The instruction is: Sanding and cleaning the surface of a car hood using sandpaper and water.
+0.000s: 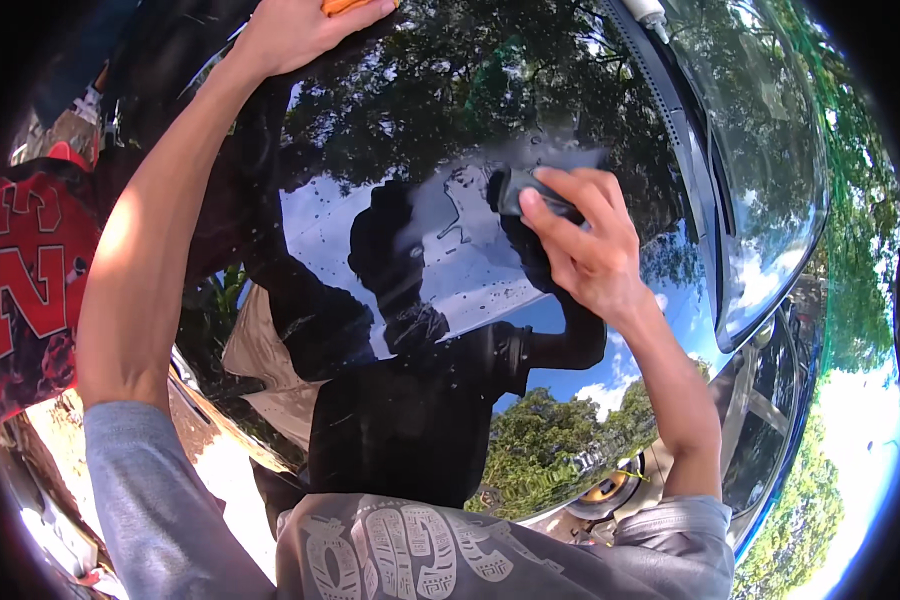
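Observation:
Under my right hand (590,235) is a small dark grey block (515,190), pinched between thumb and fingers and pressed on the wet black car hood (420,300). Wet smears and droplets lie on the paint around it. Up at the top edge, my left hand (305,35) rests over the hood, its fingers closed on an orange thing (348,5). Most of that orange thing is cut off by the frame, so whether it is a cloth cannot be told. The glossy hood mirrors trees, sky and my own dark outline.
Along the right run the wiper (715,170) and windshield (770,130); a white nozzled tube (650,15) lies near the hood's far edge. A person in a red and black shirt (30,270) is at the left. A wheel (607,492) shows at lower right.

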A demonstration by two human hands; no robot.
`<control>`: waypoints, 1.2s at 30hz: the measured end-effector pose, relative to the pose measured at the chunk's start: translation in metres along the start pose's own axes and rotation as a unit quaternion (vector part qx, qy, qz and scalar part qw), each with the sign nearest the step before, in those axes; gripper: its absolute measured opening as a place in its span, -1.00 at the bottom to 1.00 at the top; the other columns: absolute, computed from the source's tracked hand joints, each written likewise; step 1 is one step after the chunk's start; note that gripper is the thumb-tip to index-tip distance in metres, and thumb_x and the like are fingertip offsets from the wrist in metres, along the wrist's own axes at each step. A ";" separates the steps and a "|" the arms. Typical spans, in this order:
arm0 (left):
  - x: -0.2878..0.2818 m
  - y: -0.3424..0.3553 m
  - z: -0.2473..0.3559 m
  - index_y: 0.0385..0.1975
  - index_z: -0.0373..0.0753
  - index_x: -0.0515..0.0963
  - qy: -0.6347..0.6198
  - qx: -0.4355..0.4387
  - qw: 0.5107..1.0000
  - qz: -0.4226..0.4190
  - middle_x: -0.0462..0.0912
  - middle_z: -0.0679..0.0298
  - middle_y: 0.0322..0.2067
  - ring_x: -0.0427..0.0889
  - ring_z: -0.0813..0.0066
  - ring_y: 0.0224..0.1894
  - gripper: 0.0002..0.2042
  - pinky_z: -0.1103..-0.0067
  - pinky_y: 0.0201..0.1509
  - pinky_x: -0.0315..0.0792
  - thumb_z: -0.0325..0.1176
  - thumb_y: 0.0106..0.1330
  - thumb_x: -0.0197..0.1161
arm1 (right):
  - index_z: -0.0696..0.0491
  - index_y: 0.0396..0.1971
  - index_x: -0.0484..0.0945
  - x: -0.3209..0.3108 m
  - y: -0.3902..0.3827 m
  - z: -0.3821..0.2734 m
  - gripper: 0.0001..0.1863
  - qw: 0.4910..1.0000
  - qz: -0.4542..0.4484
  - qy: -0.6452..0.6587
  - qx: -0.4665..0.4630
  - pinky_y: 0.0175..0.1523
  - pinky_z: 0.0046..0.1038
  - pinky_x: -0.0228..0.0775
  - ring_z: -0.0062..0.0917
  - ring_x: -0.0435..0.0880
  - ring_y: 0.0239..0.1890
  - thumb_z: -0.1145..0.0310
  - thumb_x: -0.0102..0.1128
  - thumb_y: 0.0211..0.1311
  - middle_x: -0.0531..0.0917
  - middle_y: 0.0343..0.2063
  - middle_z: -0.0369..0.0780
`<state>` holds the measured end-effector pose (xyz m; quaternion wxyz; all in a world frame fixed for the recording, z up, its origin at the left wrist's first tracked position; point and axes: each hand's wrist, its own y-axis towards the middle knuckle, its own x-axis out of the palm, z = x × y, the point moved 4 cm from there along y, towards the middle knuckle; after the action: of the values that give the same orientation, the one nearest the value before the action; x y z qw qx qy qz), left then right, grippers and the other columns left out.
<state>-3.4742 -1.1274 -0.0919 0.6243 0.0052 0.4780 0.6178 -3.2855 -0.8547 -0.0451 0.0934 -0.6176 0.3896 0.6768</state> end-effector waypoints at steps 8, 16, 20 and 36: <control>0.000 -0.005 0.000 0.07 -0.24 0.49 -0.002 -0.005 1.000 0.010 0.55 0.02 -0.01 0.53 0.00 0.10 -0.45 0.30 0.21 0.43 -0.02 0.20 0.43 | -0.02 -0.12 0.75 0.006 0.018 0.003 -0.54 1.000 -0.020 -0.004 0.001 -0.11 -0.30 0.52 -0.17 0.58 -0.17 0.63 0.47 -0.13 0.69 -0.06 -0.12; -0.002 -0.004 -0.004 0.02 -0.24 0.53 0.003 -0.006 1.000 0.028 0.59 -0.01 -0.04 0.58 -0.03 0.05 -0.46 0.29 0.15 0.47 0.00 0.16 0.44 | 0.05 -0.17 0.75 0.009 0.020 -0.008 -0.55 1.000 -0.001 0.005 0.005 -0.17 -0.30 0.48 -0.20 0.56 -0.23 0.63 0.49 -0.20 0.69 -0.11 -0.12; 0.001 -0.005 -0.004 -0.03 -0.24 0.54 -0.024 0.025 0.999 0.037 0.61 0.02 -0.12 0.59 -0.02 -0.01 -0.50 0.26 0.08 0.49 -0.03 0.15 0.45 | 0.02 -0.09 0.73 0.005 0.006 -0.014 -0.48 0.999 -0.041 0.018 0.008 -0.15 -0.31 0.49 -0.20 0.57 -0.22 0.62 0.50 -0.20 0.69 -0.09 -0.12; 0.008 -0.005 -0.017 -0.03 -0.23 0.54 0.011 0.052 0.998 0.040 0.56 0.06 -0.11 0.58 0.01 -0.02 -0.49 0.27 0.07 0.48 -0.02 0.15 0.45 | -0.02 -0.07 0.74 0.022 0.023 -0.010 -0.50 0.998 -0.046 0.035 0.005 -0.08 -0.28 0.54 -0.17 0.60 -0.17 0.60 0.50 -0.14 0.69 -0.04 -0.09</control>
<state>-3.4821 -1.1320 -0.1092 0.5928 0.0495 0.5156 0.6166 -3.2965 -0.8842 -0.0551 0.1134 -0.6574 0.3672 0.6482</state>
